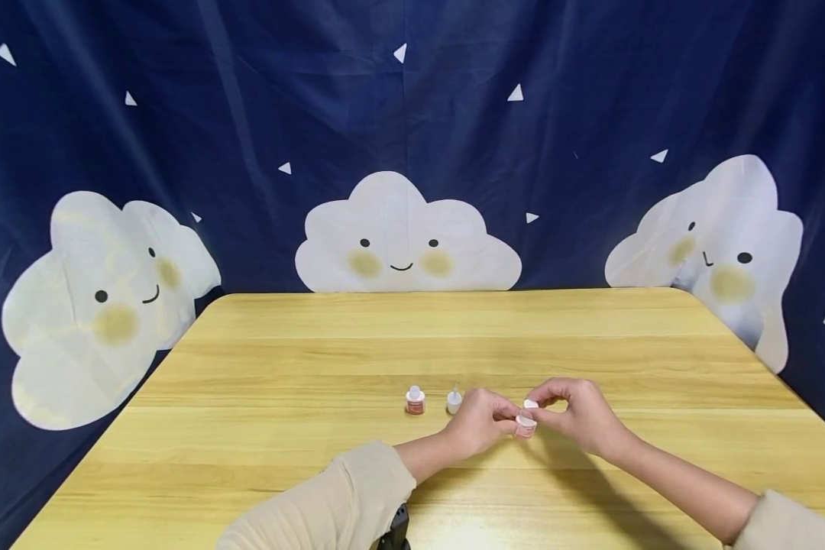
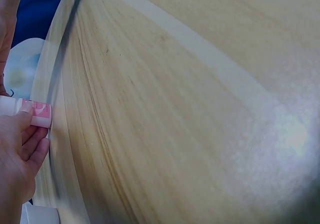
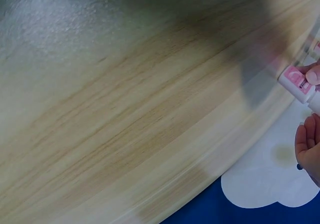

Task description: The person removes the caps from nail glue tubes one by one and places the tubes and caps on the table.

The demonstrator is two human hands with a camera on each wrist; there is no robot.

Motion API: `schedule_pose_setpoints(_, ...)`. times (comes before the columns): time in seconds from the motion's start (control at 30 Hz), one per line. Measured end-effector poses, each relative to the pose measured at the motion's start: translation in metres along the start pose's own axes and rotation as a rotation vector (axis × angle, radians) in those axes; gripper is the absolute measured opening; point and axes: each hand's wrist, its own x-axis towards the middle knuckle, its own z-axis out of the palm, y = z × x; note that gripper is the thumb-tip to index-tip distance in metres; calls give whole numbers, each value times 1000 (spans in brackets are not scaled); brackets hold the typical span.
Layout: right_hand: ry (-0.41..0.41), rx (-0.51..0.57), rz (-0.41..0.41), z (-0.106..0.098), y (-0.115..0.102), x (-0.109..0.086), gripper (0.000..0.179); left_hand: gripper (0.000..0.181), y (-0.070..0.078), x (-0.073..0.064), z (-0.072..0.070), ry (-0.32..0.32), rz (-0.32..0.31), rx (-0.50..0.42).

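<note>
Between thumb and fingers, my left hand (image 1: 480, 422) grips a small bottle with a pink label (image 1: 525, 429), tilted slightly above the table. My right hand (image 1: 580, 412) pinches the white cap (image 1: 530, 405) at its top; whether the cap is still joined to the bottle I cannot tell. The left wrist view shows the bottle's pink label (image 2: 42, 113) beside the left thumb. In the right wrist view the bottle (image 3: 298, 82) is at the right edge, above the curled right fingers (image 3: 310, 136).
Left of my hands, a second small bottle (image 1: 415, 402) with a darker pink label stands upright, its white neck showing. Between it and my left hand, a white cap (image 1: 454, 402) stands with a thin stem upward. All are on a wooden table (image 1: 282, 367) before a dark blue curtain (image 1: 247, 92).
</note>
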Motion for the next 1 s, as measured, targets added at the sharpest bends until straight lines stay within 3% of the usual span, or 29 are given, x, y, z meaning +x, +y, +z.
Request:
schedule_pose_setpoints(0.23, -28, -13, 19, -3, -2, 0, 12, 9, 0, 0, 1, -1, 7, -7)
schedule_pose_setpoints(1.0, -163, 70, -51, -13, 2, 1, 9, 9, 1, 1, 0, -3, -24, 19)
